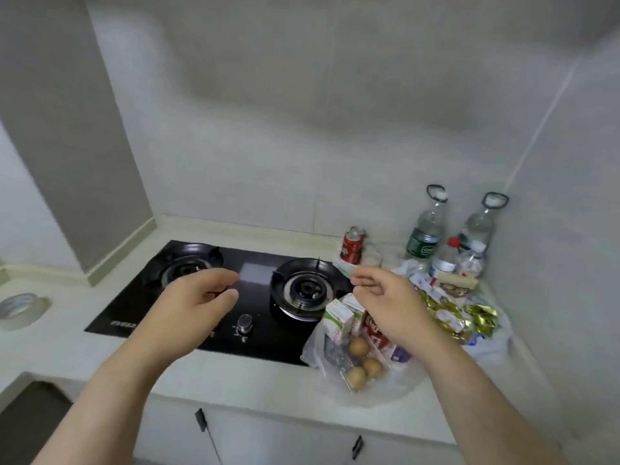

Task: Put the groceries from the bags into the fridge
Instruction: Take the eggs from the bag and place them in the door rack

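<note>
A clear plastic bag [335, 380] lies open on the counter right of the stove, holding green-and-white cartons [338, 323], brown eggs [358, 346] and a red-and-white packet [379, 337]. Behind it a second bag [486, 344] holds gold-wrapped packets [446, 317]. My right hand [385, 307] hovers just above the cartons, fingers loosely curled, holding nothing. My left hand [194, 303] hangs over the black stove, relaxed and empty. The fridge is out of view.
A black two-burner gas stove [255, 290] is set into the white counter [251, 374]. Red cans [350, 246] and water bottles [424, 229] stand near the back right corner. A roll of tape [20, 308] lies at the left. Cabinet doors are below.
</note>
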